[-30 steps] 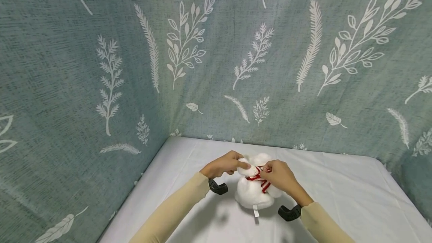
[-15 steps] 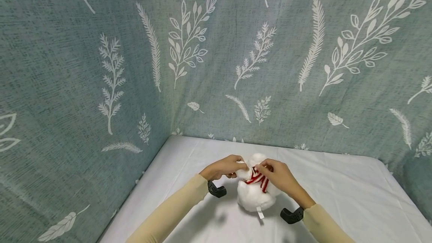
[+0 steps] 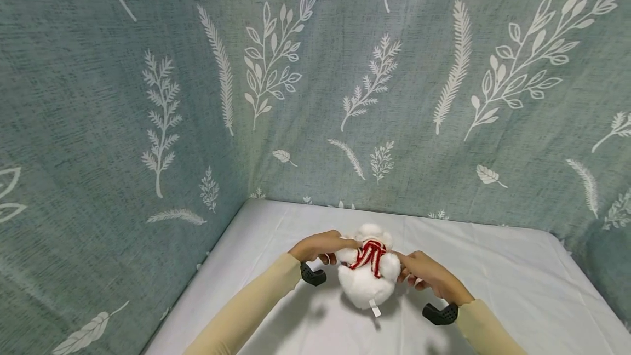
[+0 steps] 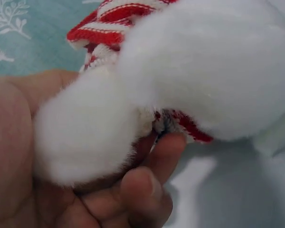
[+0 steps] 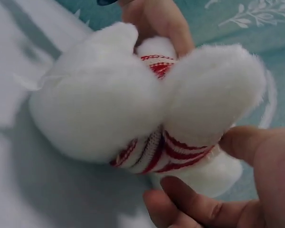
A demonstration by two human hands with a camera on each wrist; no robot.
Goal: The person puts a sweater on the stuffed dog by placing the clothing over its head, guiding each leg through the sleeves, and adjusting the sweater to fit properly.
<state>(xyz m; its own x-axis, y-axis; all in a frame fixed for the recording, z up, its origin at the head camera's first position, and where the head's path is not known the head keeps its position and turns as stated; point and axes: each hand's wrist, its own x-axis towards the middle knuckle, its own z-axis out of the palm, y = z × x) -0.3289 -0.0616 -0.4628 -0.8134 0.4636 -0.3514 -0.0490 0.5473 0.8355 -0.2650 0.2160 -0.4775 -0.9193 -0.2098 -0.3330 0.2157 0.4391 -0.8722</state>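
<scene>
A white plush toy sits on the white-covered surface, wearing a red-and-white striped knitted scarf whose ends hang down its front or back. My left hand holds the toy's left-side limb; in the left wrist view, fingers curl around this furry limb. On the other side, my right hand has its thumb and fingers around the opposite limb, with the thumb against the scarf's edge in the right wrist view. A white tag sticks out at the toy's bottom. The toy's face cannot be made out.
White cloth covers the surface under the toy. Blue-green curtains with white leaf prints stand behind and to the left. A black wrist device sits on each wrist.
My right hand has let go of the scarf and moved down and right to the toy's side. The toy has turned slightly and shifted left, and the scarf ends show more fully.
</scene>
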